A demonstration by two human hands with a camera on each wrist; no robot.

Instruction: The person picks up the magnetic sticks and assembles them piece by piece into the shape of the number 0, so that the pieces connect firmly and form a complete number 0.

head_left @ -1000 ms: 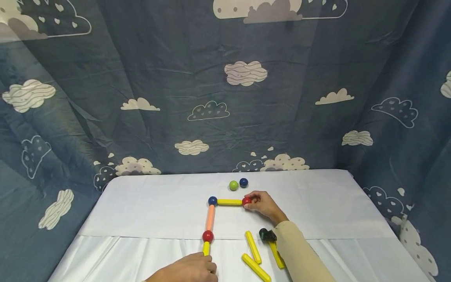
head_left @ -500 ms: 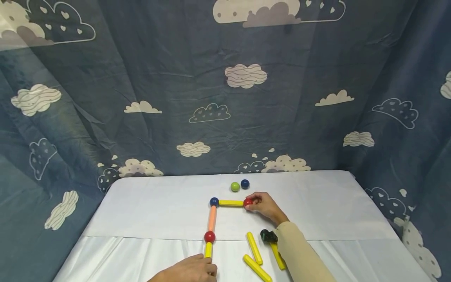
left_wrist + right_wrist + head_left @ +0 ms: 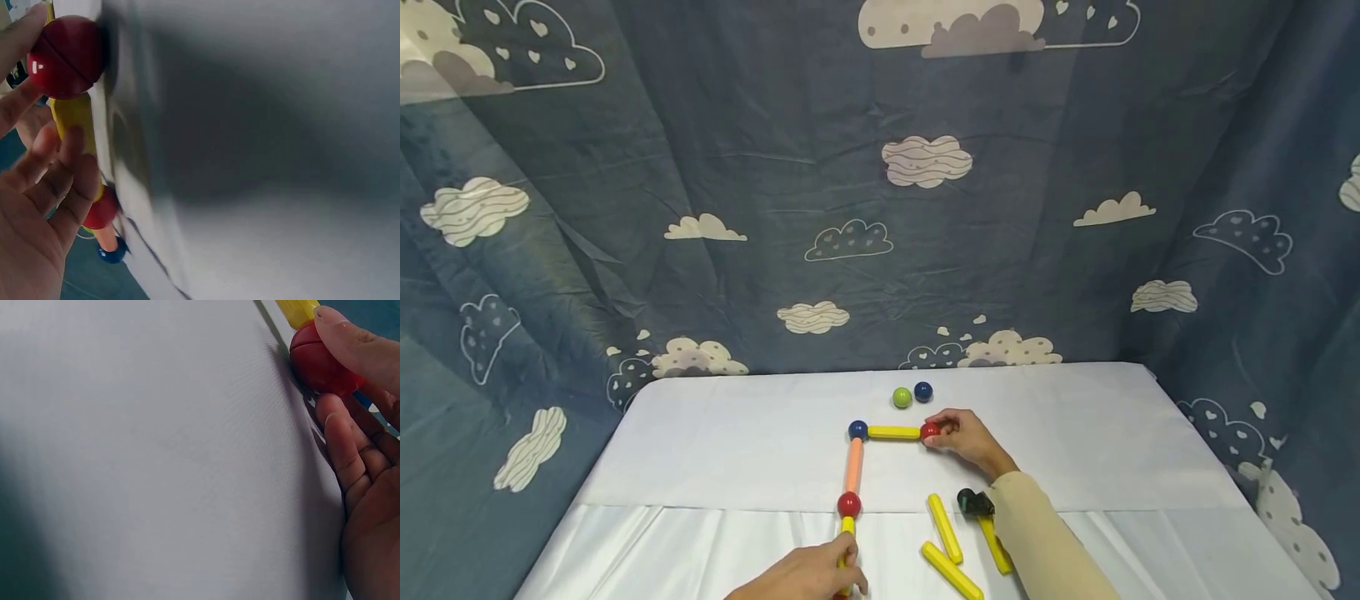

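A jointed line of rods and balls lies on the white cloth. It runs from a near red ball [image 3: 67, 57] along a yellow rod [image 3: 75, 122], a middle red ball [image 3: 849, 504], an orange rod [image 3: 853, 465] and a corner blue ball [image 3: 858, 430]. There it turns right through a yellow rod [image 3: 893, 432] to an end red ball [image 3: 929, 432]. My right hand [image 3: 968, 439] pinches that end ball between thumb and fingers. My left hand [image 3: 812, 569] has its fingers parted around the near yellow rod, its thumb beside the near red ball.
Several loose yellow rods [image 3: 952, 571] lie between the hands and under the right forearm. Behind the line stand a loose green ball [image 3: 902, 397] and a loose blue ball [image 3: 922, 392]. A dark object [image 3: 974, 502] sits at the right wrist. A curtain [image 3: 985, 275] rises behind the table.
My left hand's fingers have loosened and spread from the yellow rod, uncovering more of it and the near red ball. My right hand stays on the end red ball.
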